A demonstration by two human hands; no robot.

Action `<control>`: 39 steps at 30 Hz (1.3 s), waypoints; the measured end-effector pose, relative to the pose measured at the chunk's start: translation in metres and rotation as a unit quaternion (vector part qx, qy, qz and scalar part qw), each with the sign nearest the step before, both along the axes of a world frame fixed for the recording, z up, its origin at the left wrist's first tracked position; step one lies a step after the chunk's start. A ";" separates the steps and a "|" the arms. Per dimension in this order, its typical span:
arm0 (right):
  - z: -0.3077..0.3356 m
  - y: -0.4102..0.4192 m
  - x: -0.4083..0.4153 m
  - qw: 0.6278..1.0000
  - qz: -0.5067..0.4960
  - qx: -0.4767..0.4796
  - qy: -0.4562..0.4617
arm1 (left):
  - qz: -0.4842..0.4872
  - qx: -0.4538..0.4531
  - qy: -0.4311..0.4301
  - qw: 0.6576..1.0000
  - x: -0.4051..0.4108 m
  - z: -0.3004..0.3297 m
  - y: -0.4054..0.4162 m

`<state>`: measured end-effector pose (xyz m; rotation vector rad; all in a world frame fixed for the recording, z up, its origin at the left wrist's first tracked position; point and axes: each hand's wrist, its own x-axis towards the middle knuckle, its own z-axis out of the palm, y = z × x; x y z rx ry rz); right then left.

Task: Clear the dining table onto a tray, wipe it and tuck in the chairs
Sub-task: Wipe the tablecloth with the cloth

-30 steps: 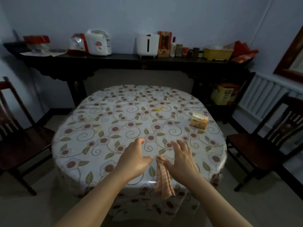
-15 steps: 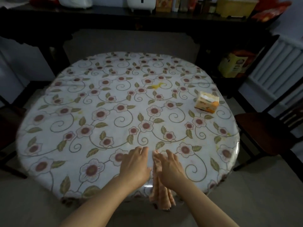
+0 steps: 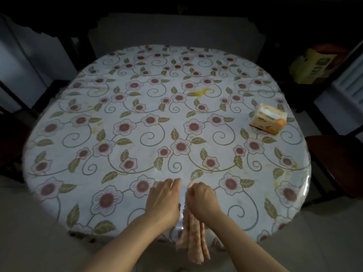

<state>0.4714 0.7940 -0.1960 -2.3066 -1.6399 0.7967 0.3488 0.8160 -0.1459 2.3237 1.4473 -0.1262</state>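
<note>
My right hand [image 3: 202, 201] pinches the orange cloth [image 3: 193, 238], which hangs over the near edge of the table [image 3: 117, 134] | my left hand [image 3: 164, 199] lies flat on the tablecloth just beside it, fingers straight, holding nothing | tissue pack [image 3: 268, 118] far right | yellow stain [image 3: 200, 92] beyond centre

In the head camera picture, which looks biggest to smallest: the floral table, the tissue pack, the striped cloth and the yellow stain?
1. Floral table
2. Striped cloth, partly hidden and nearer the camera
3. Tissue pack, looks close to the cloth, so unsure
4. Yellow stain
</note>
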 end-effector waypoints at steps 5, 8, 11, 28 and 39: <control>0.054 0.012 0.005 0.986 -0.027 0.070 0.152 | 0.026 -0.017 -0.070 0.997 0.007 0.025 0.004; 0.082 0.020 0.002 0.979 0.011 0.096 0.180 | 0.090 -0.047 -0.144 0.984 0.006 0.044 0.010; 0.106 0.029 0.000 0.969 0.028 0.145 0.197 | 0.188 -0.072 -0.239 0.950 -0.003 0.064 0.021; 0.159 0.100 -0.097 0.959 0.258 0.081 0.090 | 0.414 0.100 -0.384 0.819 -0.126 0.136 0.078; 0.160 0.187 -0.182 0.982 0.182 0.007 -0.050 | 0.380 0.121 -0.369 0.840 -0.255 0.130 0.160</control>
